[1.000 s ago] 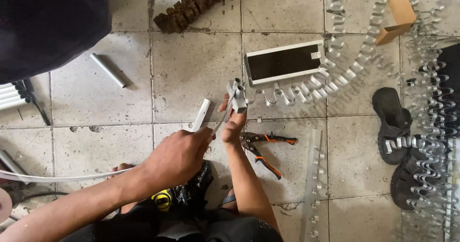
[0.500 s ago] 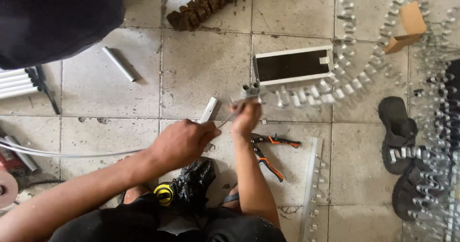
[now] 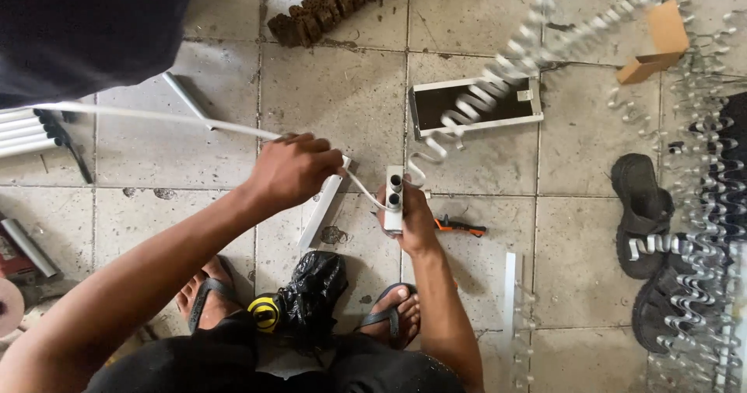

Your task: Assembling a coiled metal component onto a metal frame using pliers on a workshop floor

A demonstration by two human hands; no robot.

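Observation:
My right hand (image 3: 412,222) grips a small white block with two dark round holes (image 3: 394,193), held upright over the tiled floor. A white wavy bent strip (image 3: 498,89) comes out of the block's far side and rises to the upper right, blurred. My left hand (image 3: 292,167) is closed around a thin white cord (image 3: 156,118) that stretches left from my fist and curves right into the block. A flat white bar (image 3: 321,212) lies on the tiles under my left hand.
Orange-handled pliers (image 3: 459,226) lie right of my right hand. A white-framed dark panel (image 3: 475,105), a cardboard box (image 3: 657,43), black sandals (image 3: 642,206), several coiled wavy strips (image 3: 712,229), a black bag (image 3: 315,284) and a tape measure (image 3: 263,313) surround me.
My left hand has drawn the white cord out to the left, taut across the floor. The wavy strip has lifted off the tiles and swings up toward the upper right.

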